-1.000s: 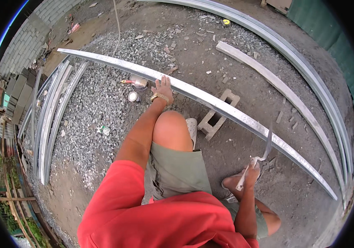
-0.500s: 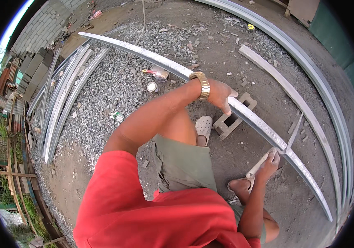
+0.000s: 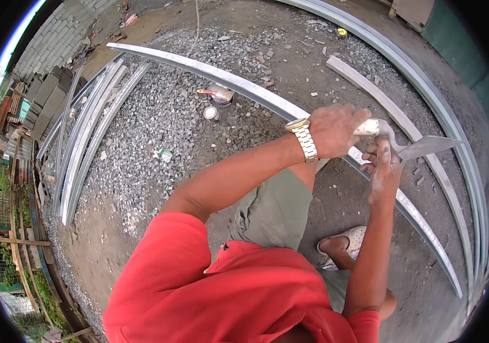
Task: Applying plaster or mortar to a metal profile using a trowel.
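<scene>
A pointed trowel (image 3: 430, 146) is held above the ground, its grey blade toward the right and its pale handle toward my left hand (image 3: 336, 130). The fingers of that hand are closed around the handle. My right hand (image 3: 384, 168) has its fingers curled up against the trowel's bent neck, close to the blade; its palm side is partly hidden. Beneath both hands a long whitish metal channel bar (image 3: 427, 239) runs from upper left to lower right. A gold wristwatch (image 3: 304, 140) is on my left wrist.
Grey gravel (image 3: 147, 131) covers the ground at left, with an open can (image 3: 211, 113) and a tub with a red-handled brush (image 3: 220, 94). More metal bars lie stacked at left (image 3: 93, 143) and curve along the right (image 3: 450, 108). A yellow tape measure (image 3: 342, 33) lies at the back.
My left hand has let go of the channel bar and moved right to the trowel's handle. The trowel has been lifted off the bar, and my right hand has risen with it from handle to neck.
</scene>
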Tool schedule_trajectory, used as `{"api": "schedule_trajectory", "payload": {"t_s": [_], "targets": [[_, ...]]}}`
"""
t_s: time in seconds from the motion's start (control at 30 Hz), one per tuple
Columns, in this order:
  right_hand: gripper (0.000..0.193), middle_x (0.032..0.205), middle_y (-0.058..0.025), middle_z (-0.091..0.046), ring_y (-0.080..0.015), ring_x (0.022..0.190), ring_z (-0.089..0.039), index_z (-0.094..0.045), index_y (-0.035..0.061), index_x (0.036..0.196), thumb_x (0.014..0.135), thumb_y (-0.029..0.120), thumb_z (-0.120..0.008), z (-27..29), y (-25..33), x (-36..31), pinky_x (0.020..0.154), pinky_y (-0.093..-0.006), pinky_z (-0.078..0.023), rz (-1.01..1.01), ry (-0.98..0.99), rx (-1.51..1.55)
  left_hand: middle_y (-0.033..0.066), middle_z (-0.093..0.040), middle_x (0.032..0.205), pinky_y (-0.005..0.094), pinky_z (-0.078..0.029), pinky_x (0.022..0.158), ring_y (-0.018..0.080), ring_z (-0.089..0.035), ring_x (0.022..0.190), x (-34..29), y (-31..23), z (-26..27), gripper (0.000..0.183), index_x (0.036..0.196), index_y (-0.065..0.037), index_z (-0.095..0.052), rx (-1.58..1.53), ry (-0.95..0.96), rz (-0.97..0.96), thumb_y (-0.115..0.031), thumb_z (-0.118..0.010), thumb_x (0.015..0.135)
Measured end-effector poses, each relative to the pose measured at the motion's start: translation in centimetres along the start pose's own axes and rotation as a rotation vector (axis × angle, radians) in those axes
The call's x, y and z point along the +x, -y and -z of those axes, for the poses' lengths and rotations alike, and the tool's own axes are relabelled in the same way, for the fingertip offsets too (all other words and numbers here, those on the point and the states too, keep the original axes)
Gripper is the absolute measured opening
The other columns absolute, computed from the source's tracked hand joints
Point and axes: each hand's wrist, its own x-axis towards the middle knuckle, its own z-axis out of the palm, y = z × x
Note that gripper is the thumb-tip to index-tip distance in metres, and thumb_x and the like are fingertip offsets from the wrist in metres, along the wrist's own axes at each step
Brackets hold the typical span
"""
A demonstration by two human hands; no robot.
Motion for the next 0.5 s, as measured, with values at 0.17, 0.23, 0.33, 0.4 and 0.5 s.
{"api": "schedule_trajectory", "payload": {"t_s": [0.17, 0.23, 0.33, 0.4, 0.5], "targets": [[0.043, 0.076, -0.0032, -0.055, -0.0105, 0.064, -0.053, -0.057, -0.0021, 0.105, 0.094, 0.039, -0.054, 6.8, -5.5, -4.1, 0.052, -0.0247, -0.043, -0.21, 0.027, -0.219, 0.0244, -0.062, 0.106, 0.0475, -0.047, 0.079, 0.0411, -0.059, 0.096, -6.8, 8.1, -3.4, 0.062, 0.14, -0.012, -0.036, -0.101, 0.09, 0.325, -0.042, -0.054, 0.089], [0.045, 0.075, -0.0027, -0.054, -0.0103, 0.063, -0.053, -0.055, -0.0028, 0.107, 0.094, 0.04, -0.053, 9.6, -7.0, -4.8, 0.051, -0.0244, -0.043, -0.248, -0.117, -0.171, 0.0253, -0.063, 0.102, 0.0476, -0.047, 0.078, 0.0412, -0.059, 0.094, -9.9, 10.7, -6.0, 0.062, 0.141, -0.014, -0.036, -0.112, 0.16, 0.394, -0.044, -0.052, 0.09], [0.048, 0.074, -0.0018, -0.052, -0.0099, 0.062, -0.051, -0.053, -0.0044, 0.112, 0.094, 0.041, -0.053, 13.2, -7.0, -5.3, 0.05, -0.0241, -0.042, -0.259, -0.36, -0.075, 0.0264, -0.063, 0.098, 0.0477, -0.046, 0.076, 0.0419, -0.06, 0.091, -13.7, 12.0, -9.9, 0.062, 0.142, -0.016, -0.035, -0.147, 0.322, 0.499, -0.047, -0.05, 0.09], [0.051, 0.073, -0.0014, -0.052, -0.0098, 0.061, -0.051, -0.051, -0.0052, 0.114, 0.094, 0.041, -0.053, 15.2, -6.4, -5.3, 0.05, -0.0241, -0.042, -0.227, -0.452, -0.026, 0.0267, -0.063, 0.097, 0.0476, -0.046, 0.076, 0.0425, -0.06, 0.09, -15.5, 11.8, -11.6, 0.061, 0.142, -0.018, -0.035, -0.167, 0.408, 0.536, -0.048, -0.049, 0.091], [0.055, 0.074, -0.001, -0.051, -0.0102, 0.062, -0.05, -0.05, -0.0064, 0.117, 0.093, 0.043, -0.054, 18.0, -5.8, -5.7, 0.051, -0.0243, -0.042, -0.197, -0.552, -0.03, 0.0262, -0.062, 0.101, 0.0471, -0.047, 0.078, 0.0431, -0.06, 0.092, -17.5, 11.5, -13.1, 0.06, 0.142, -0.019, -0.035, -0.173, 0.513, 0.714, -0.048, -0.049, 0.091]]}}
